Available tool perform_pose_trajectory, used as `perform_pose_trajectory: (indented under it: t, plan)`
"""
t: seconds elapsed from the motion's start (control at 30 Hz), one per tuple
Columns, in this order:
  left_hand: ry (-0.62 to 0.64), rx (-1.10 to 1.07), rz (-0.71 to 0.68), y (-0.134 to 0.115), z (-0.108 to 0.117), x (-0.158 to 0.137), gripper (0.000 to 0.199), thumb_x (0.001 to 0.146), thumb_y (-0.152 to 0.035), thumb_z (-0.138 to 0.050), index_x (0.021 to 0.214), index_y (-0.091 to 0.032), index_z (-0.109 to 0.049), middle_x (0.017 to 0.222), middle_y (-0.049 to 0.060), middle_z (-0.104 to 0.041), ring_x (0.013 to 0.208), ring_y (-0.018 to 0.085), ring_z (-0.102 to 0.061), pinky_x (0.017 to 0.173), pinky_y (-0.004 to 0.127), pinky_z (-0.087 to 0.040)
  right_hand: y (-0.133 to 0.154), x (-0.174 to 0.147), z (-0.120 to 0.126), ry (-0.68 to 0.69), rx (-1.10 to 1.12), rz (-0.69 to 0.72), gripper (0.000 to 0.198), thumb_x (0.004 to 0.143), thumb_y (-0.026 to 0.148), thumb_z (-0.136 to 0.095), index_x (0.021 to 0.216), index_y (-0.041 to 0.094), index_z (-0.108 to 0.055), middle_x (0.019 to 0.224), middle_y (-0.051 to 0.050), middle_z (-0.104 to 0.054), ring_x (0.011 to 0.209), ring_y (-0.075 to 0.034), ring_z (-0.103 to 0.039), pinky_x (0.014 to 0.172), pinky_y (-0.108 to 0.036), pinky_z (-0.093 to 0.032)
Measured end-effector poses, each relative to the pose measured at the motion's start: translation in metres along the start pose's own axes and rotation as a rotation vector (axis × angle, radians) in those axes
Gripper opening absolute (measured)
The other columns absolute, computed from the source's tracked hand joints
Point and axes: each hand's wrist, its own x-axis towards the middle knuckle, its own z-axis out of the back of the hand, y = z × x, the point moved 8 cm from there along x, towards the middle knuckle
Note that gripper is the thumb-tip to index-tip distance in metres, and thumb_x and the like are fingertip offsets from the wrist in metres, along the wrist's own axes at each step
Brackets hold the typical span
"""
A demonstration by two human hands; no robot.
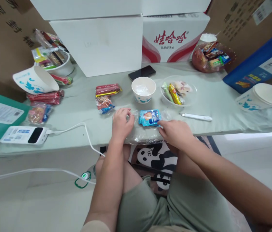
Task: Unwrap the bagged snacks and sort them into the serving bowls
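Observation:
A small stack of blue snack packets [151, 118] lies on a clear plastic bag [140, 137] at the table's front edge. My right hand [175, 131] pinches the stack's lower right corner between thumb and fingers. To the left of the packets, my left hand [122, 125] rests at the bag's left side with curled fingers; whether it grips the plastic is hidden. Just beyond the packets stands a paper bowl [143, 91] with clear plastic inside. Wrapped red sticks [108, 90] and a wrapped round snack [105, 104] lie beyond my left hand.
A clear plate [191, 93] of snacks and a white utility knife [197, 117] are on the right. Behind the bowl lies a phone [142, 72]. A power bank [24, 135] trails a white cable [87, 135] over the edge. White boxes [102, 48] wall the back.

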Motion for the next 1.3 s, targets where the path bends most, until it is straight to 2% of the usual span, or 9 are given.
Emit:
perform_pose_trajectory:
  t: [0.07, 0.17, 0.27, 0.43, 0.67, 0.93, 1.03, 1.13, 1.3]
  plan:
    - [-0.014, -0.166, 0.057, 0.000, 0.001, 0.001, 0.016, 0.086, -0.026, -0.061, 0.071, -0.022, -0.061, 0.100, 0.007, -0.074, 0.104, 0.024, -0.065, 0.102, 0.039, -0.049, 0.017, 0.006, 0.004, -0.093, 0.141, 0.133, 0.025, 0.096, 0.020, -0.048, 0.107, 0.021, -0.071, 0.096, -0.013, -0.074, 0.084, -0.027, -0.071, 0.072, -0.038, -0.054]
    - [-0.001, -0.431, 0.247, 0.009, -0.006, -0.001, 0.025, 0.092, -0.042, -0.060, 0.078, -0.021, -0.063, 0.101, 0.007, -0.073, 0.090, 0.020, -0.069, 0.071, 0.027, -0.055, 0.040, 0.016, 0.005, -0.207, 0.295, 0.350, 0.038, 0.090, 0.011, -0.050, 0.123, 0.019, -0.066, 0.129, -0.015, -0.067, 0.124, -0.029, -0.061, 0.103, -0.045, -0.051]
    - [0.001, -0.569, 0.439, 0.024, -0.015, -0.009, 0.036, 0.091, -0.056, -0.062, 0.082, -0.022, -0.057, 0.087, 0.005, -0.071, 0.060, 0.014, -0.065, 0.046, 0.020, -0.042, 0.040, 0.028, -0.007, -0.207, 0.319, 0.331, 0.054, 0.084, 0.016, -0.060, 0.138, 0.019, -0.058, 0.144, -0.016, -0.059, 0.139, -0.035, -0.050, 0.113, -0.055, -0.044]
    - [0.031, -0.605, 0.516, 0.032, -0.017, -0.014, 0.052, 0.079, -0.072, -0.069, 0.076, -0.023, -0.052, 0.059, -0.002, -0.058, 0.037, 0.010, -0.049, 0.036, 0.020, -0.032, 0.032, 0.037, -0.023, -0.119, 0.316, 0.293, 0.069, 0.080, 0.027, -0.067, 0.147, 0.024, -0.051, 0.153, -0.014, -0.053, 0.144, -0.040, -0.045, 0.115, -0.064, -0.038]
    - [0.147, -0.853, 0.709, 0.027, -0.025, -0.017, 0.051, 0.076, -0.069, -0.075, 0.081, -0.024, -0.052, 0.066, 0.000, -0.065, 0.036, 0.006, -0.040, 0.035, 0.018, -0.021, 0.016, 0.040, -0.015, -0.211, 0.564, 0.393, 0.062, 0.080, 0.019, -0.058, 0.142, 0.017, -0.052, 0.147, -0.018, -0.057, 0.137, -0.033, -0.054, 0.113, -0.054, -0.044]
    - [0.214, -0.891, 0.621, 0.013, -0.032, -0.013, 0.045, 0.073, -0.060, -0.081, 0.079, -0.023, -0.056, 0.074, 0.002, -0.065, 0.050, 0.014, -0.062, 0.033, 0.017, -0.018, 0.001, 0.050, -0.013, -0.209, 0.590, 0.261, 0.048, 0.086, 0.017, -0.057, 0.135, 0.018, -0.061, 0.137, -0.016, -0.066, 0.126, -0.031, -0.062, 0.106, -0.048, -0.050]
    - [0.267, -0.916, 0.656, 0.008, -0.036, -0.014, 0.047, 0.070, -0.057, -0.083, 0.079, -0.023, -0.052, 0.068, -0.002, -0.062, 0.037, 0.007, -0.047, 0.032, 0.017, -0.013, -0.005, 0.052, -0.009, -0.192, 0.705, 0.312, 0.043, 0.093, 0.025, -0.056, 0.135, 0.016, -0.062, 0.137, -0.015, -0.068, 0.126, -0.027, -0.063, 0.109, -0.045, -0.049]
    - [0.233, -0.897, 0.749, 0.010, -0.034, -0.015, 0.044, 0.076, -0.054, -0.076, 0.080, -0.023, -0.044, 0.065, -0.001, -0.067, 0.029, 0.001, -0.026, 0.033, 0.016, -0.009, -0.022, 0.042, -0.005, -0.239, 0.803, 0.276, 0.043, 0.095, 0.026, -0.053, 0.137, 0.018, -0.061, 0.139, -0.012, -0.068, 0.128, -0.026, -0.064, 0.111, -0.046, -0.049]
    - [0.132, -0.823, 0.817, 0.012, -0.025, -0.014, 0.028, 0.086, -0.039, -0.062, 0.082, -0.023, -0.040, 0.068, 0.007, -0.075, 0.031, 0.002, -0.027, 0.035, 0.013, -0.016, -0.062, -0.009, 0.013, -0.394, 1.039, 0.146, 0.038, 0.096, 0.046, -0.060, 0.126, 0.023, -0.067, 0.126, -0.008, -0.074, 0.114, -0.027, -0.071, 0.102, -0.045, -0.057]
